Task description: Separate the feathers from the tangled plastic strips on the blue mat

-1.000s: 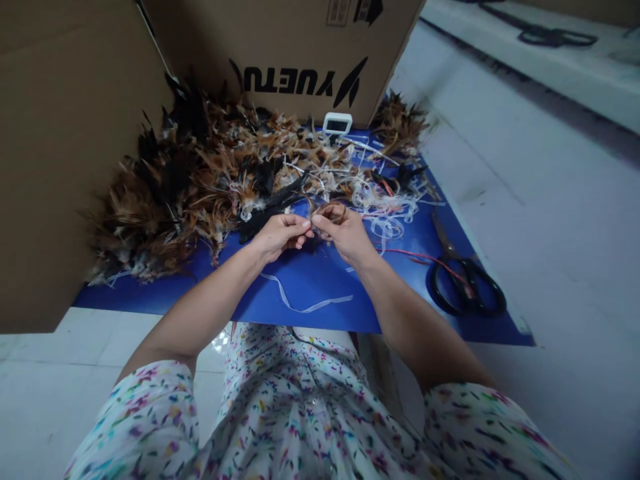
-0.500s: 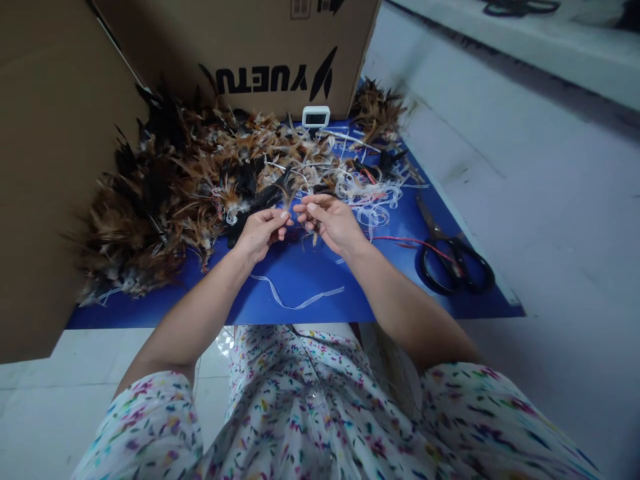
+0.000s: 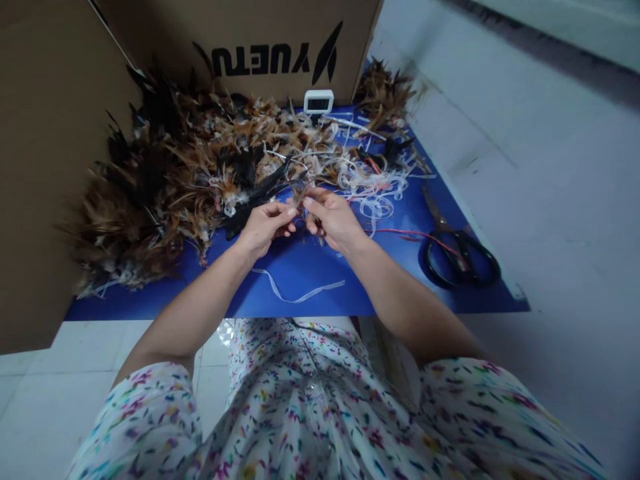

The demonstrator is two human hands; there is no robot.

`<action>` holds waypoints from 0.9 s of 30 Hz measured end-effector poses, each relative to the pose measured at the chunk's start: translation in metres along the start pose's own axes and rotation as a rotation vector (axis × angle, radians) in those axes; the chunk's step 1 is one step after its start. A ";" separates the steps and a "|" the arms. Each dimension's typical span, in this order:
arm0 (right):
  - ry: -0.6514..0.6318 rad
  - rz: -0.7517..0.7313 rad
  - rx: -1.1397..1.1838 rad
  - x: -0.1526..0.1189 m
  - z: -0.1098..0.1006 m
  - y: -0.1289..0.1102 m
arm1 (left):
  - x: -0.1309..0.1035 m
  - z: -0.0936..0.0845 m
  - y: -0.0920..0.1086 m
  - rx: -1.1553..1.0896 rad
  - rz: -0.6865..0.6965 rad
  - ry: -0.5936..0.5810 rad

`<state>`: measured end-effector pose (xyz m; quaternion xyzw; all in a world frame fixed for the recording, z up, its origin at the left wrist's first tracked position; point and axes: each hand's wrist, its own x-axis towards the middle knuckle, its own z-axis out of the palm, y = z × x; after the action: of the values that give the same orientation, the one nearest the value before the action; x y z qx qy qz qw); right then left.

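My left hand (image 3: 270, 230) has thumb and forefinger closed in a pinch on the lower end of a small brown feather tuft (image 3: 299, 191), which points towards twelve. Half a second ago there was a gap between my hands; now my right hand (image 3: 333, 217) has its fingertips at the tuft, thumb and forefinger nearly together, though I cannot tell whether they grip it. My hands angle inward, palms facing, over the blue tabletop (image 3: 305, 267), the forearms running in from eight and four o'clock. Black feathers (image 3: 266, 189) lie near my left fingertips at ten. The feather heap (image 3: 200, 157) spreads from nine to twelve. A white-framed display (image 3: 319, 101) stands at twelve, before a cardboard box (image 3: 250, 20). Tangled pale ribbon (image 3: 373, 180) lies near three, with red cord (image 3: 400, 231) and black-handled scissors (image 3: 461, 247) between three and four. One ribbon strip (image 3: 320, 291) curls at six.
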<state>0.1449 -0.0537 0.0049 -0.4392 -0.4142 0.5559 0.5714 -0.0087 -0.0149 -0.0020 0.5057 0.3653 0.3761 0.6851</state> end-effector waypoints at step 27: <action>0.024 -0.087 -0.296 -0.006 0.002 0.002 | 0.000 -0.001 -0.004 -0.043 -0.021 0.022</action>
<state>0.1420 -0.0597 0.0041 -0.5068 -0.5033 0.4584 0.5289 -0.0094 -0.0154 -0.0064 0.4828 0.3701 0.3820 0.6957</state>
